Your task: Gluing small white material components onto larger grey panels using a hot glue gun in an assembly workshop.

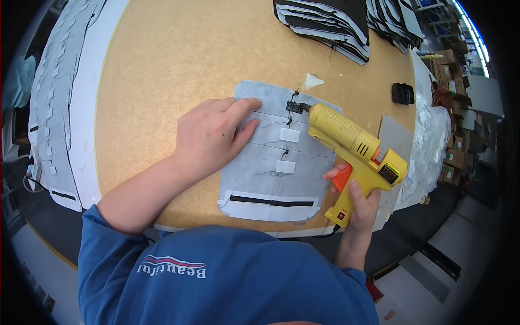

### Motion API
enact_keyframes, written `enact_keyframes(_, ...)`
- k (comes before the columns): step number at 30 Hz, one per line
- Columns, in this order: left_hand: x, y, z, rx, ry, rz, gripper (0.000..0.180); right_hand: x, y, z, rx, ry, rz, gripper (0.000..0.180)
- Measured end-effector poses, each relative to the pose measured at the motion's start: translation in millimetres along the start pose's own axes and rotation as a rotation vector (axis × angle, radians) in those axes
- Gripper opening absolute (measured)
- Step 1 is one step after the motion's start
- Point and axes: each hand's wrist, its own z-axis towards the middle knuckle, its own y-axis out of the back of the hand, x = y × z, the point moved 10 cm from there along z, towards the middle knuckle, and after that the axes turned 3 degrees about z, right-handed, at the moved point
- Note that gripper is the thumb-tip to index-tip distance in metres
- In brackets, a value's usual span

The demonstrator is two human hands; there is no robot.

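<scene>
We see the left hand [214,135] lying flat on a grey felt panel [260,179] on the tan bench [179,59], its fingertips [250,103] near a small black part [293,106] at the panel's top edge. The right hand [357,203] closes its grip on a yellow glue gun [352,143], one finger on the orange trigger [341,179], the nozzle touching the black part. Two white patches [289,135] sit along the panel's middle seam, a black strip [271,201] runs near its lower edge, and dark stacked panels [325,21] lie at the bench's far side.
</scene>
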Motion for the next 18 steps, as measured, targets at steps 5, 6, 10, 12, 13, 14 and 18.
enact_keyframes(5,-0.1,0.3,0.1,-0.002,-0.006,0.005,0.023,0.4,1.5,-0.9,0.005,0.004,-0.015,0.045)
enact_keyframes(6,-0.1,0.3,0.3,0.0,-0.006,0.006,0.023,-0.3,1.9,-1.2,0.004,0.004,-0.016,0.045)
enact_keyframes(10,0.1,-0.9,0.6,0.008,-0.005,0.009,0.023,-1.5,2.5,-2.6,-0.006,0.009,-0.001,0.045)
enact_keyframes(12,0.7,-1.2,0.5,0.01,-0.001,0.007,0.023,-1.5,3.1,-3.6,-0.009,0.015,0.011,0.045)
enact_keyframes(13,0.6,-0.9,0.6,0.01,-0.001,0.007,0.023,-2.4,3.4,-4.6,-0.002,0.014,0.01,0.046)
enact_keyframes(14,0.5,-0.5,0.8,0.012,-0.001,0.01,0.023,-3.2,3.5,-5.5,0.004,0.014,0.009,0.047)
enact_keyframes(18,0.7,-1.3,0.5,0.01,0.001,0.015,0.023,-5.6,4.3,-8.3,0.013,0.007,0.017,0.047)
